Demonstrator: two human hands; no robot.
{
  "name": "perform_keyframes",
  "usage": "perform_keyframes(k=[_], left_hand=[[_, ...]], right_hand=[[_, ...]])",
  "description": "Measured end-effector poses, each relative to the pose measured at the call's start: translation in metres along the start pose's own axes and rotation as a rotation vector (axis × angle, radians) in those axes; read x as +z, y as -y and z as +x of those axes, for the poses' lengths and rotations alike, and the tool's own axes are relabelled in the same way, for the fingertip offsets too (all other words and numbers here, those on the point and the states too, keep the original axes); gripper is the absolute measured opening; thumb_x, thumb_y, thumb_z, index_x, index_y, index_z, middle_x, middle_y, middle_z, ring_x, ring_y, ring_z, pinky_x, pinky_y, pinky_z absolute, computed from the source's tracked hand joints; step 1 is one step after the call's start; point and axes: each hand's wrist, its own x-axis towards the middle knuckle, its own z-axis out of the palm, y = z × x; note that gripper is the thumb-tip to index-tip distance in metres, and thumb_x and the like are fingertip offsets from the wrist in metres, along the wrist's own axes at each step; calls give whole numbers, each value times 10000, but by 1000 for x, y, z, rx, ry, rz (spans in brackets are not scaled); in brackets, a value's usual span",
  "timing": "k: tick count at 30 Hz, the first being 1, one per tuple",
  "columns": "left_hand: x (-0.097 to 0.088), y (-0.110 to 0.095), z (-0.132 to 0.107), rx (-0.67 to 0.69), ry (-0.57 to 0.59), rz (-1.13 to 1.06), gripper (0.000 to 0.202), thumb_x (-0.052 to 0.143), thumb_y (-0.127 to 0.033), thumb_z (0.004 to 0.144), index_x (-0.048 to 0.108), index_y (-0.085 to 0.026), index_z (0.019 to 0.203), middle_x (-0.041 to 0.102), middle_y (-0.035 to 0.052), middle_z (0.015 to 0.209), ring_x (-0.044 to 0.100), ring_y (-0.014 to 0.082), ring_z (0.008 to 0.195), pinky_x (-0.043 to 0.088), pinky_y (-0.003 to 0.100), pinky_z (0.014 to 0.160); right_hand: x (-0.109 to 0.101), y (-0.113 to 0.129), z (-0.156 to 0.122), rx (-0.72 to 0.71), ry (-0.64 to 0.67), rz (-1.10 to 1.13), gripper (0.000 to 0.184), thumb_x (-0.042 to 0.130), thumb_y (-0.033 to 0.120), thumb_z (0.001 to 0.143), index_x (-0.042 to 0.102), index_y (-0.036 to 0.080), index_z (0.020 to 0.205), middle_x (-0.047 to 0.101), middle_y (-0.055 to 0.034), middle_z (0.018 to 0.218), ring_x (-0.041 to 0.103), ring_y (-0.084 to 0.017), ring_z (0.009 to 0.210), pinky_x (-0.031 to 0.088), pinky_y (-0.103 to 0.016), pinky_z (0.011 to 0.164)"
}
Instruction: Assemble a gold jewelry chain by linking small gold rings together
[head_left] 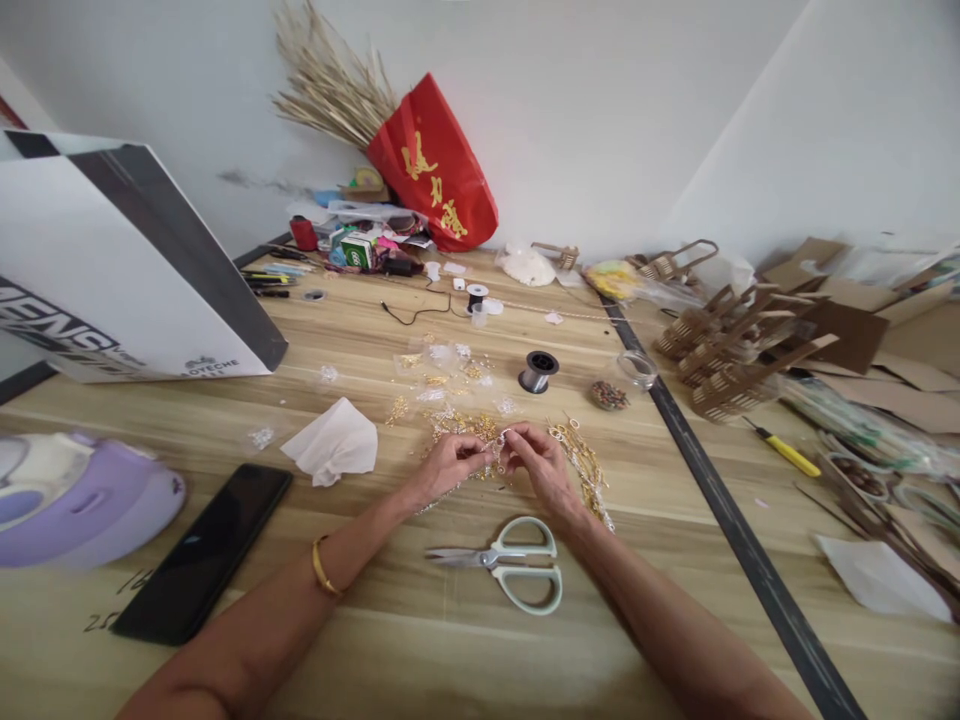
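My left hand [455,465] is closed in a pinch, thumb against fingers, on a thin silvery jewelry piece [495,445]. The fingertips of my right hand [534,460] pinch its other side, where a small ring-like loop shows. Fingers partly cover the piece, so its exact kind is unclear. Under my left wrist a fine silvery strand [442,498] lies on the wood. Gold and silver beads [450,422] are scattered just beyond the hands. Gold and silver chains [589,465] lie beside my right hand. Scissors [525,563] with pale green handles rest between my forearms.
A wire spool [538,372] and a tub of colored beads [609,394] stand farther back. Leftward are a crumpled tissue [334,442], a black phone [202,553] and a large box [135,260]. Small woven baskets [739,350] and a yellow cutter [787,450] lie right of a dark strip.
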Motion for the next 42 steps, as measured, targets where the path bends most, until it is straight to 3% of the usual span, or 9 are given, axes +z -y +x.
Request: perform_keyframes(k=[5, 11, 16, 23, 32, 37, 42], left_hand=[[-2, -7, 0, -68, 46, -120, 281, 628, -397, 761, 678, -141, 656, 611, 24, 608, 509, 124, 583, 367, 229, 573], [-4, -1, 2, -133, -46, -283, 264, 660, -386, 745, 712, -128, 760, 608, 22, 582, 540, 121, 567, 409, 237, 593], [-3, 10, 3, -170, -37, -408, 271, 661, -361, 744, 722, -120, 851, 691, 89, 770, 600, 155, 654, 463, 276, 637], [-4, 6, 2, -177, -29, -329, 338, 649, -361, 756, 672, -126, 998, 687, 68, 813, 609, 156, 710, 453, 266, 645], [-2, -3, 1, -93, -9, -179, 236, 672, -350, 727, 639, -118, 750, 590, -3, 591, 535, 107, 575, 428, 249, 624], [-1, -3, 0, -75, 2, -206, 218, 675, -325, 723, 604, -119, 714, 589, 5, 628, 534, 105, 605, 416, 240, 618], [1, -6, -1, -108, -7, -274, 275, 728, -332, 672, 607, -122, 802, 616, 13, 690, 559, 112, 618, 441, 252, 622]], right_hand=[[-3, -2, 4, 25, -23, 105, 261, 627, 451, 772, 620, 194, 822, 579, 10, 635, 528, -115, 569, 458, -224, 515], [-5, -4, 6, 71, -31, 154, 288, 665, 469, 725, 635, 192, 799, 575, 17, 639, 520, -107, 564, 438, -213, 496], [-5, -7, 6, 87, 4, 189, 246, 698, 417, 712, 665, 194, 808, 586, 23, 619, 514, -96, 549, 430, -202, 499], [-5, -8, 7, 107, 65, 141, 258, 709, 424, 698, 690, 189, 802, 610, 6, 655, 538, -105, 577, 445, -206, 504], [-2, -6, 6, 69, 93, 87, 271, 695, 435, 713, 686, 172, 778, 586, 13, 601, 526, -96, 527, 445, -208, 481], [-1, -5, 5, 88, 87, 107, 277, 715, 428, 692, 653, 171, 774, 604, 15, 593, 538, -99, 512, 449, -213, 483], [0, -3, 5, 80, 87, 106, 272, 713, 432, 694, 633, 176, 741, 623, 10, 595, 548, -103, 513, 438, -216, 490]])
